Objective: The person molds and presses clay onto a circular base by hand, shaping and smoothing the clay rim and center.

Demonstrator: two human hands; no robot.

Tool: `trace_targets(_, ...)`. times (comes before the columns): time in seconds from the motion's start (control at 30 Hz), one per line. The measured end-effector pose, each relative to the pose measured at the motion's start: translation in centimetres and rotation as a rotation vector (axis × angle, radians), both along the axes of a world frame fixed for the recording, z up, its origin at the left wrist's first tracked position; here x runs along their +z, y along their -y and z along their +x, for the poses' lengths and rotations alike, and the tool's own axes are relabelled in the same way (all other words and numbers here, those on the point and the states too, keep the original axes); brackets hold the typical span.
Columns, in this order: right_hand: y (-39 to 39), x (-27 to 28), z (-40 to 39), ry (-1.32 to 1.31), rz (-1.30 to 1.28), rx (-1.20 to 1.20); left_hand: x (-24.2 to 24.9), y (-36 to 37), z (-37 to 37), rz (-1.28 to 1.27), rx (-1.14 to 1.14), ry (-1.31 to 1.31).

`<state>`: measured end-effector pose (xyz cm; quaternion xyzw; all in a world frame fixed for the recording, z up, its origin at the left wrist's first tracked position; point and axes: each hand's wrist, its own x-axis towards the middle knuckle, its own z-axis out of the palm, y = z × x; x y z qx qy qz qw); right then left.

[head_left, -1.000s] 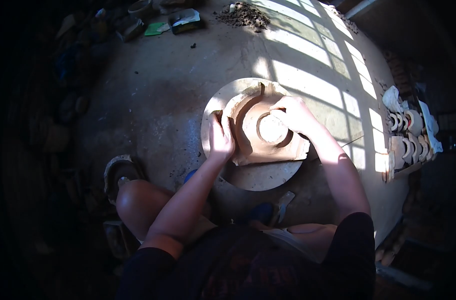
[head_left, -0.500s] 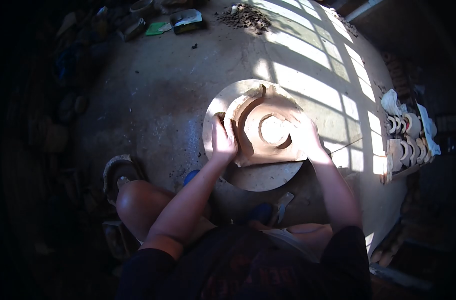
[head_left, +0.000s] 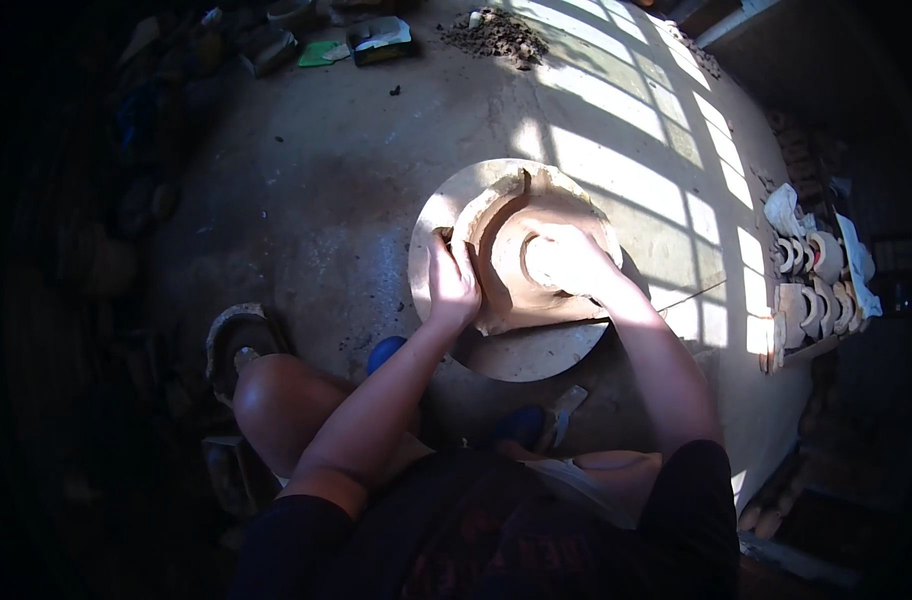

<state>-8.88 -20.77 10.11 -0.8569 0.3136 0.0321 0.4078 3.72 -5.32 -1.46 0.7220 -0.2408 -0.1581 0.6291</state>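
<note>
A brown clay piece (head_left: 516, 305) with a raised curved wall and a round central ring lies on a round pale board (head_left: 526, 360). My left hand (head_left: 454, 280) is wrapped round the outer side of the curved wall, thumb apart from the fingers, gripping it at the left. Over the central ring lies my right hand (head_left: 574, 262), brightly lit by the sun. Its fingers reach into or onto the ring; glare hides their exact shape and whether they hold anything.
At the right, curved pieces (head_left: 821, 305) stand in a crate beside white cloth. A heap of crumbled clay (head_left: 498, 38), a green item (head_left: 322, 54) and a box (head_left: 380, 42) lie beyond. A curved form (head_left: 238, 335) rests beside my left knee.
My right hand has moved left from the right side of the clay piece onto the central ring, covering much of it. My left hand keeps its place on the wall.
</note>
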Motion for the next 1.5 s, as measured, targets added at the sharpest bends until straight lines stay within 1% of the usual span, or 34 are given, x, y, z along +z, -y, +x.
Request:
trace_targets(0.07,-1.8,4.0,2.0,-0.038,-0.132,0.027,0.3,-0.2,0.1,-0.024,-0.021,0.016)
trace_targets(0.1,-2.4,5.0,2.6,-0.057,-0.197,0.041,0.5,-0.1,0.2,-0.018,-0.013,0.004)
trace_targets(0.2,1.4,4.4,2.3,0.003,-0.208,-0.173,0.4,-0.1,0.1,-0.004,-0.009,-0.033)
trace_targets(0.23,3.1,3.4,1.6,0.07,-0.383,-0.02,0.1,-0.2,0.2,-0.01,-0.021,-0.04)
trace_targets(0.33,4.5,3.5,0.8,-0.129,-0.264,0.072,-0.5,0.0,0.3,-0.051,-0.035,0.005)
trace_targets(0.37,4.5,3.4,0.6,-0.122,-0.279,0.074,-0.6,0.0,0.3,-0.066,-0.031,0.029)
trace_targets(0.47,4.3,3.2,-0.2,-0.141,-0.321,0.064,-0.4,-0.1,0.0,-0.033,-0.037,-0.062)
trace_targets(0.57,3.8,3.5,-1.3,-0.178,-0.383,0.036,0.1,-0.8,-0.7,-0.016,-0.018,-0.041)
trace_targets(0.67,3.6,2.3,-2.9,-0.106,-0.35,-0.047,0.7,-1.7,-2.0,-0.018,-0.003,-0.11)
trace_targets(0.7,3.5,1.8,-3.4,-0.101,-0.352,-0.086,1.0,-2.1,-2.4,0.018,0.013,-0.129)
trace_targets(0.77,3.1,1.5,-3.9,-0.091,-0.355,-0.161,1.2,-3.0,-3.1,0.037,0.01,-0.15)
trace_targets(0.87,2.6,1.6,-4.1,-0.158,-0.366,-0.195,1.4,-5.1,-4.9,0.055,-0.022,-0.144)
trace_targets(0.93,2.5,0.6,-4.7,-0.085,-0.378,-0.191,1.6,-7.0,-6.3,0.062,-0.053,-0.124)
trace_targets(0.97,2.3,0.4,-4.8,-0.048,-0.385,-0.189,1.7,-8.1,-7.0,0.093,-0.123,-0.203)
trace_targets(1.07,1.4,0.7,-4.8,-0.1,-0.316,-0.264,3.0,-10.0,-9.0,0.141,-0.23,-0.408)
trace_targets(1.1,1.3,1.0,-4.8,-0.114,-0.316,-0.258,3.5,-10.3,-9.1,0.15,-0.185,-0.441)
trace_targets(1.2,1.3,0.9,-4.8,-0.137,-0.313,-0.251,3.0,-10.1,-6.8,0.268,-0.025,-0.235)
trace_targets(1.27,1.7,-0.1,-5.0,-0.115,-0.314,-0.27,4.8,-8.5,-3.6,0.103,0.076,-0.232)
trace_targets(1.3,1.7,-0.1,-5.0,-0.134,-0.297,-0.276,4.0,-7.7,-2.0,0.066,0.059,-0.146)
trace_targets(1.37,1.8,0.2,-4.9,-0.17,-0.264,-0.285,4.2,-6.1,-0.7,0.003,-0.042,-0.3)
trace_targets(1.4,1.7,0.2,-5.0,-0.125,-0.268,-0.275,4.4,-5.8,-0.5,-0.032,-0.095,-0.376)
trace_targets(1.43,1.5,-0.1,-5.4,-0.081,-0.272,-0.267,4.5,-6.1,-1.1,0.06,-0.123,-0.29)
trace_targets(1.47,1.4,-0.1,-5.6,-0.037,-0.277,-0.261,4.2,-6.6,-2.2,0.138,-0.071,-0.079)
trace_targets(1.5,1.4,-0.1,-5.7,-0.031,-0.27,-0.267,3.8,-7.3,-3.3,0.137,-0.075,-0.12)
